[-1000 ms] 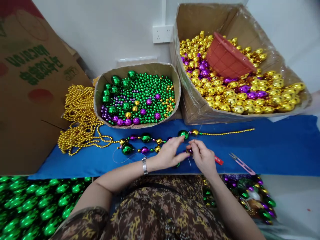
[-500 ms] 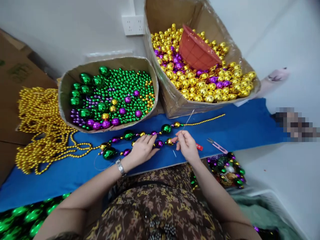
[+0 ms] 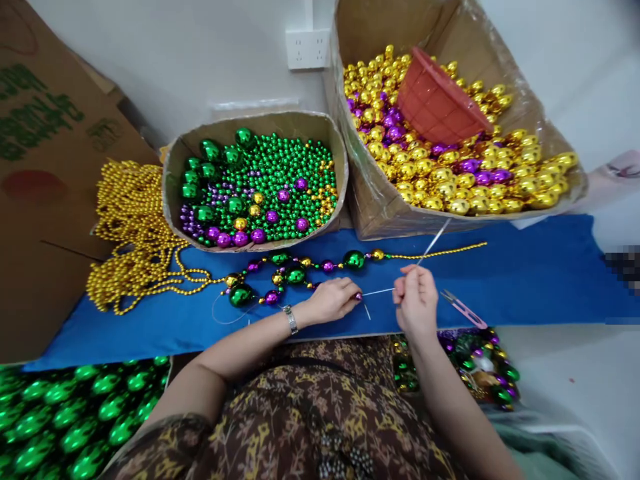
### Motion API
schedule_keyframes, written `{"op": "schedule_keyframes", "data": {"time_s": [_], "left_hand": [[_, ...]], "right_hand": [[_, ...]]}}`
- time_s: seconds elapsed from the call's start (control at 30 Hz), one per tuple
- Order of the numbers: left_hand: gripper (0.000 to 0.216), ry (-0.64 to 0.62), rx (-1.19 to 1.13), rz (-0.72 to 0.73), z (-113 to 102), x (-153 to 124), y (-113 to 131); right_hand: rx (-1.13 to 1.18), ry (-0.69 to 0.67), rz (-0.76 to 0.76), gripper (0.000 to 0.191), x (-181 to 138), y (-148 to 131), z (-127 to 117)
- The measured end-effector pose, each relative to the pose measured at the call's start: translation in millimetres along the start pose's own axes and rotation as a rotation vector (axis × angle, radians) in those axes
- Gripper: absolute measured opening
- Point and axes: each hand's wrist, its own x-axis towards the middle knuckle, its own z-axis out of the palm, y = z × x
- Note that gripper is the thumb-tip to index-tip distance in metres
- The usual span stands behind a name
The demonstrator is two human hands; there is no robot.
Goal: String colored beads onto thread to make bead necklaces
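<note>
My left hand (image 3: 331, 300) is closed over the near end of a bead strand (image 3: 296, 275) of green, purple and gold beads. One small purple bead (image 3: 358, 297) shows at its fingertips. My right hand (image 3: 417, 300) pinches a white string (image 3: 379, 292) that runs taut from that bead, and a pale length of it sticks up past the fingers. The strand lies doubled on the blue cloth (image 3: 530, 280), with a thin gold bead chain (image 3: 445, 253) trailing right. Pink-handled thread snips (image 3: 465, 310) lie just right of my right hand.
A carton (image 3: 175, 227) of mostly green beads stands behind the strand. Right of it, a taller carton (image 3: 380, 213) holds gold and purple beads and a red basket (image 3: 440, 100). Gold bead chains (image 3: 135, 233) are heaped at left. Large green beads (image 3: 80, 413) lie below the table edge.
My right hand has moved away from my left, drawing the string taut. My left hand has shifted along to the strand's end and closed there. The view has swung left.
</note>
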Motion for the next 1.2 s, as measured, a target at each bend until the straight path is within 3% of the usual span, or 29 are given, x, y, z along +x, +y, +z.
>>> {"op": "schedule_keyframes", "data": {"time_s": [0.17, 0.33, 0.5, 0.7, 0.93, 1.2], "left_hand": [[0.026, -0.055, 0.201, -0.093, -2, -7, 1], [0.025, -0.012, 0.154, -0.193, -6, -7, -2], [0.026, 0.036, 0.091, -0.259, -7, -7, -10], [0.030, -0.027, 0.221, -0.287, -10, -6, -10], [0.036, -0.114, 0.345, -0.293, -18, -10, 1], [0.033, -0.106, 0.449, -0.354, -27, -20, -9]], "right_hand": [[0.125, 0.141, -0.002, 0.033, 14, -11, -13], [0.131, 0.132, 0.035, 0.038, 21, -14, -15], [0.157, 0.220, 0.002, 0.039, 28, -13, -18], [0.192, 0.342, -0.029, 0.045, 36, -24, -27], [0.215, 0.334, -0.063, 0.045, 35, -33, -24], [0.234, 0.390, -0.115, 0.041, 38, -40, -22]]}}
